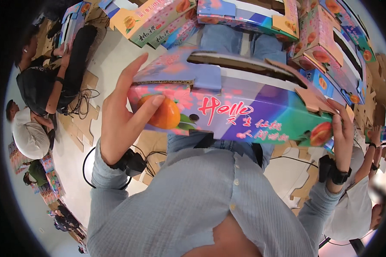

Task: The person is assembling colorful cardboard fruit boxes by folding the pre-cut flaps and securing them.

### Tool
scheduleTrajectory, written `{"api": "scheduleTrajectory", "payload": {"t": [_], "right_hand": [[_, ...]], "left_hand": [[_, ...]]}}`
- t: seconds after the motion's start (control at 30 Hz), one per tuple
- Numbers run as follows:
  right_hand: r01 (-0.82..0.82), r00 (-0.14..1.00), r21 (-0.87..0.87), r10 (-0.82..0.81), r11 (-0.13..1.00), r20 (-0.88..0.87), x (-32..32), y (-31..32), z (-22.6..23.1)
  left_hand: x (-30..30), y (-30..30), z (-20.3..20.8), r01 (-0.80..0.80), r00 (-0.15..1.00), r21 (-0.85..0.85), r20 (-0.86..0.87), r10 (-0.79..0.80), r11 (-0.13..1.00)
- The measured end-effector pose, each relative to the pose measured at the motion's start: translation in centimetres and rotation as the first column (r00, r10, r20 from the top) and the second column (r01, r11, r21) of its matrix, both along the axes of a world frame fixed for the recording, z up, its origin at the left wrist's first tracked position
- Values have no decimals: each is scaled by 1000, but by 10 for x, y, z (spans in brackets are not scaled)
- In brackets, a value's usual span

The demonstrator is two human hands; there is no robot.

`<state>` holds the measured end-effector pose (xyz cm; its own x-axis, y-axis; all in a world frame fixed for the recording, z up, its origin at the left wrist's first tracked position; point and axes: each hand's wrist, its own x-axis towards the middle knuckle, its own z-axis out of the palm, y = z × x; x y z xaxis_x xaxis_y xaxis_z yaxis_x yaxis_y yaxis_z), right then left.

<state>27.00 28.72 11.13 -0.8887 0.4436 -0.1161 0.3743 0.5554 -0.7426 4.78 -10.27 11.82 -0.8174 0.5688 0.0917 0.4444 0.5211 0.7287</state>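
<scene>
A colourful cardboard carton (257, 92), printed with peaches and blossoms on pink, purple and green, is held level in front of my body. Its top has a long slot with folded flaps along it. My left hand (126, 105) grips the carton's left end, the thumb pressed on the printed front and the index finger stretched up along the end. At the opposite end my right hand (342, 132) is closed around the corner, fingers on the front edge beside a raised brown flap. The carton's underside and inside are mostly hidden.
Similar cartons stand beyond: a pink and yellow one (152, 19), a purple one (253, 21) and a pink one (317, 47). Flat cardboard pieces (79, 128) and black cables (83, 105) lie on the floor. People sit at the left (40, 92) and right (351, 205).
</scene>
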Motion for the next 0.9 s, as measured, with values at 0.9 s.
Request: {"api": "scheduleTrajectory", "payload": {"t": [0.9], "right_hand": [[196,960,-661,-280,725,-23,-73,31,-21]], "left_hand": [[-82,51,-35,-266,787,456,611,-82,849]]}}
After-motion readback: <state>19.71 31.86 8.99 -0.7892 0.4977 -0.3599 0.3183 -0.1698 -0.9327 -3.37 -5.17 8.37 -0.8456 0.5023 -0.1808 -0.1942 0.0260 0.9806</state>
